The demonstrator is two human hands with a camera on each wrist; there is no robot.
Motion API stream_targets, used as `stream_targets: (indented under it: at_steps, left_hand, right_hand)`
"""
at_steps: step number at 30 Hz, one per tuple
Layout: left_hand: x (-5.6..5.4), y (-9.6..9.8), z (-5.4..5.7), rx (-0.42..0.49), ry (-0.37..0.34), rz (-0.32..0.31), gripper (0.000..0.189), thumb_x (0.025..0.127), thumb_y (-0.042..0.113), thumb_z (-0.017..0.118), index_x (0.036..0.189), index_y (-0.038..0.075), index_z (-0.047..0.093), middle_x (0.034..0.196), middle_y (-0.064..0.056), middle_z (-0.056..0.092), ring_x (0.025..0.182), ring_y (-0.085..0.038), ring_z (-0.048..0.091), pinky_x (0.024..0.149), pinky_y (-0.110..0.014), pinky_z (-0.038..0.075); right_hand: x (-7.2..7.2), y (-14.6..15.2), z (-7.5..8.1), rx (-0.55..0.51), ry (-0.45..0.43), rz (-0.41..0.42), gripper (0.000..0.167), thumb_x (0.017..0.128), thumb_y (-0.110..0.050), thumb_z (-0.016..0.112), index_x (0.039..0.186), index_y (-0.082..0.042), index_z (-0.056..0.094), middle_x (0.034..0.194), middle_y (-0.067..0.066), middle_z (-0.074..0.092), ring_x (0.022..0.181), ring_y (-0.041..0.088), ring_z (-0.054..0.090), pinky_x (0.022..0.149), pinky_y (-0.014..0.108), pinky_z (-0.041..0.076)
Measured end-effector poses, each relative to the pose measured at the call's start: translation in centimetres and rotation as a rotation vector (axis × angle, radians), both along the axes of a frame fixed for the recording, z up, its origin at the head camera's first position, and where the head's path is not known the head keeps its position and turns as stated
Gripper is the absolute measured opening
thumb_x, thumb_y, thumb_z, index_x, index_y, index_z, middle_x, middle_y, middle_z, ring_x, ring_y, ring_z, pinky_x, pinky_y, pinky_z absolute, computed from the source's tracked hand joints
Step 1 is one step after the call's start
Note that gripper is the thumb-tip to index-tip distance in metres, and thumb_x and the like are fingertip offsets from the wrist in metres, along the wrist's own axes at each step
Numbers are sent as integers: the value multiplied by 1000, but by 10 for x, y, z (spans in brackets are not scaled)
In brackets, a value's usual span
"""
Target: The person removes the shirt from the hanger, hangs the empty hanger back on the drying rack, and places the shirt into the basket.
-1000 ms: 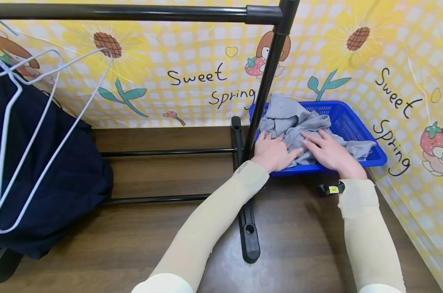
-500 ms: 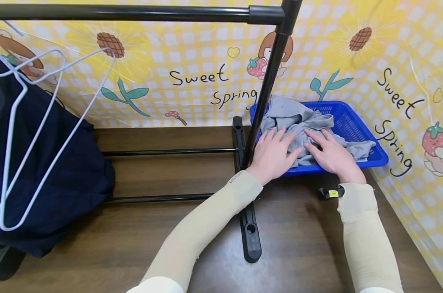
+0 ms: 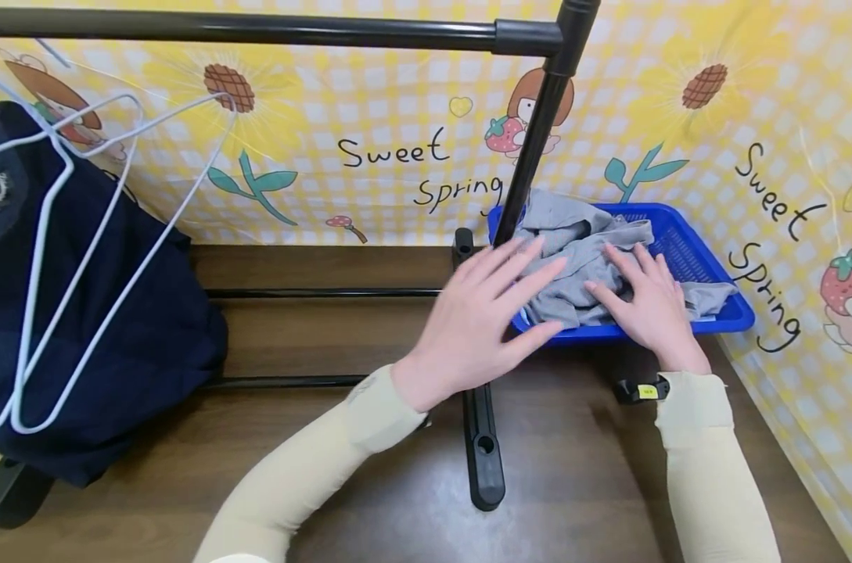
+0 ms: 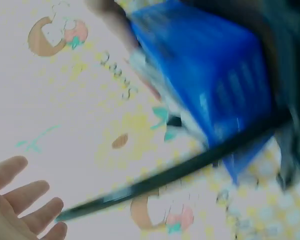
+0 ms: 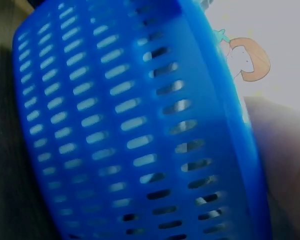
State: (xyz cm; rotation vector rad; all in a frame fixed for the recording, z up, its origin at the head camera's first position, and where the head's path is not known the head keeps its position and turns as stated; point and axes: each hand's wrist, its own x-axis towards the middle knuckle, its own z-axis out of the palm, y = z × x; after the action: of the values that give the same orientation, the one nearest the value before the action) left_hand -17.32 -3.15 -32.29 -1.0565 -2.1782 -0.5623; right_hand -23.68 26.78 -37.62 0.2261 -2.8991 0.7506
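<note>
Crumpled grey cloth (image 3: 573,274) lies in a blue slotted plastic basket (image 3: 738,317) at the right of the head view. My right hand (image 3: 647,305) rests on the cloth with its fingers spread. My left hand (image 3: 475,317) is raised in front of the basket's left end, fingers straight and apart, holding nothing. In the left wrist view the fingers of that hand (image 4: 25,200) show at the lower left, away from the blurred basket (image 4: 205,55). The basket's slotted side (image 5: 100,115) fills most of the right wrist view, with part of the right hand (image 5: 285,160) beyond its rim.
A black clothes rack has a top bar (image 3: 257,31), a slanted upright (image 3: 538,141) in front of the basket and a foot (image 3: 485,446) on the wooden floor. White hangers (image 3: 116,305) and a dark navy garment (image 3: 102,344) hang at the left. Patterned sheeting (image 3: 397,102) stands behind.
My left hand has lifted off the cloth and moved left and toward me, out of the basket. My right hand stays on the cloth. The view has shifted slightly.
</note>
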Motion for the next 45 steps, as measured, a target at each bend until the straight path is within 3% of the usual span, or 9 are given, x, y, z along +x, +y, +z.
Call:
stream_targets:
  at_steps: [5,11,17,20,26,30,37,45]
  left_hand:
    - [13,-56,7,116,38,15,66,99,55,58,147,10,55,155,-12,45,143,-31,39,117,-49,25]
    - [30,-117,11,183,2,167,70,99,60,55,148,10,55,155,-13,44,142,-34,40,116,-53,26]
    - [43,-152,9,215,-38,280,73,97,61,57,148,9,54,155,-13,44,142,-35,40,113,-57,27]
    - [46,-164,8,207,-51,329,74,96,63,57,149,10,53,155,-14,44,142,-35,39,114,-58,26]
    - [55,-186,7,162,-104,423,75,93,60,63,152,15,50,158,-13,40,145,-36,36,115,-59,23]
    - [61,-196,12,163,-103,459,75,92,60,64,151,14,52,157,-16,41,145,-37,34,115,-60,22]
    - [77,-197,38,205,8,484,80,95,68,55,144,4,58,149,-23,48,139,-45,40,116,-60,18]
    - [94,-204,67,200,63,559,82,95,68,53,143,2,57,149,-23,47,141,-42,39,116,-60,17]
  right_hand:
    - [11,0,8,-144,172,5,81,95,-49,68,161,-17,34,166,18,18,154,36,1,116,60,-10]
    - [22,-15,33,-209,309,61,77,95,-43,70,159,-16,36,166,7,24,154,23,10,121,51,1]
    - [38,-39,52,-245,442,158,70,96,-37,69,158,-19,41,164,2,31,152,19,16,121,48,10]
    - [45,-52,58,-238,519,215,68,96,-39,69,155,-15,45,162,2,34,151,22,21,121,48,13]
    - [58,-79,71,-240,671,310,76,97,-58,60,150,-5,50,159,10,40,148,31,30,120,51,16]
    - [69,-101,84,-257,788,363,74,98,-57,59,145,0,54,155,16,44,145,35,35,118,53,21]
    - [82,-138,111,-357,967,461,61,96,-48,67,136,-2,63,144,20,55,137,39,45,114,56,30]
    - [82,-168,144,-341,1022,584,56,97,-40,70,135,-1,62,146,20,52,140,39,41,114,56,28]
